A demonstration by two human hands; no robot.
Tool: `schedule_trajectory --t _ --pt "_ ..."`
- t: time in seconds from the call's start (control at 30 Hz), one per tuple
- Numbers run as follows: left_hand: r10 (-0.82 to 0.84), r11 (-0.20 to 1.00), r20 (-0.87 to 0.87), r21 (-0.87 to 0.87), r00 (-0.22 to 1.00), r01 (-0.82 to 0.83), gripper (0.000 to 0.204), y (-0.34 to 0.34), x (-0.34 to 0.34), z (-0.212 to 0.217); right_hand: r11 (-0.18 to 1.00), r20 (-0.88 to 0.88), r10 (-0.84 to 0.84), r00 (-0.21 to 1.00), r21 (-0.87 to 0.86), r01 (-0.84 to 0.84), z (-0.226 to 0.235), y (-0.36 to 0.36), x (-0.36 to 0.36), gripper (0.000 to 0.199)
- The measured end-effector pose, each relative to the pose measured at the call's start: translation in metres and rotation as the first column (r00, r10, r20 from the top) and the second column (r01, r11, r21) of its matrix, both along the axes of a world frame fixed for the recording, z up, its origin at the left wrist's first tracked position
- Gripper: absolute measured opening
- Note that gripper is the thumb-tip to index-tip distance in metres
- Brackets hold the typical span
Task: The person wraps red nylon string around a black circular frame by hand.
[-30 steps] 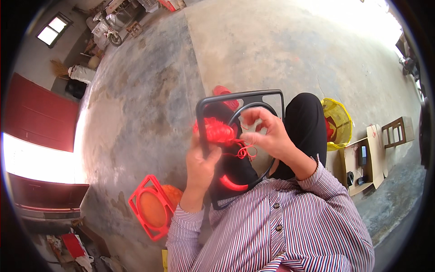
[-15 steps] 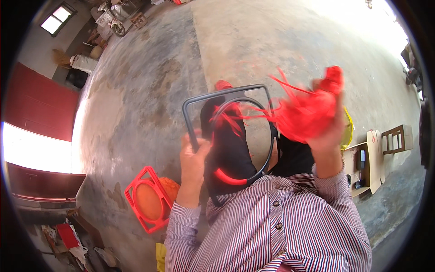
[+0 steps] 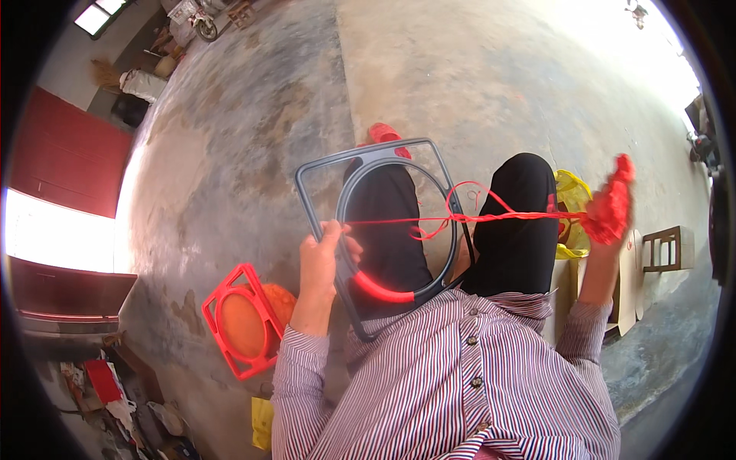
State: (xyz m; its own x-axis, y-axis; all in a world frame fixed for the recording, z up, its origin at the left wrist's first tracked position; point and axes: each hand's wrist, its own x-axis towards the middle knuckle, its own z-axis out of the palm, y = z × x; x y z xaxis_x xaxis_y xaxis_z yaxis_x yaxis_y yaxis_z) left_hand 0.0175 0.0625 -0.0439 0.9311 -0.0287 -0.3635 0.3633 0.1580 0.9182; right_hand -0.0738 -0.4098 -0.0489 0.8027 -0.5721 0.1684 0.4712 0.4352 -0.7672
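Observation:
A dark grey frame (image 3: 372, 162), squarish with a round ring inside, leans over my lap. My left hand (image 3: 320, 268) is closed on its left side. Red wrapping (image 3: 379, 289) covers the lower part of the ring. Out to the right, my right hand (image 3: 606, 257) is closed around a bunched red ribbon-like cord (image 3: 609, 213). Twisted red strands (image 3: 510, 215) run from that bunch across the ring, one thin strand reaching my left fingers. A loose loop stands up from them beside the ring's right edge.
A red frame (image 3: 266, 308) leans against a round orange thing (image 3: 280, 305) on the floor to my left. Past my right knee are a yellow bag (image 3: 571, 188), an open cardboard box (image 3: 627, 284) and a small wooden stool (image 3: 682, 247). A motorbike (image 3: 205, 27) stands far left.
My right hand has swung outward to the right with the red bunch, and the strands are now drawn straighter. The grey frame has shifted slightly left, still in my left hand.

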Motion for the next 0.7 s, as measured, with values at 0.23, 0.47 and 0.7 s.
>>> schedule_trajectory --t 0.23,0.47,0.7 --pt "-0.091 0.989 0.042 0.12 0.995 0.085 0.018 -0.02 -0.003 0.025 0.854 -0.512 0.421 0.749 -0.055 -0.518 0.017 0.158 0.076 0.026" --pt "-0.346 0.89 0.351 0.418 0.87 0.185 0.016 -0.047 -0.012 0.039 0.561 -0.305 0.764 0.569 -0.121 -0.819 0.013 0.231 0.11 0.027" --pt "-0.289 0.922 0.424 0.365 0.858 0.13 0.006 -0.042 -0.012 0.033 0.679 -0.392 0.658 0.643 -0.06 -0.732 0.02 0.215 0.083 0.035"
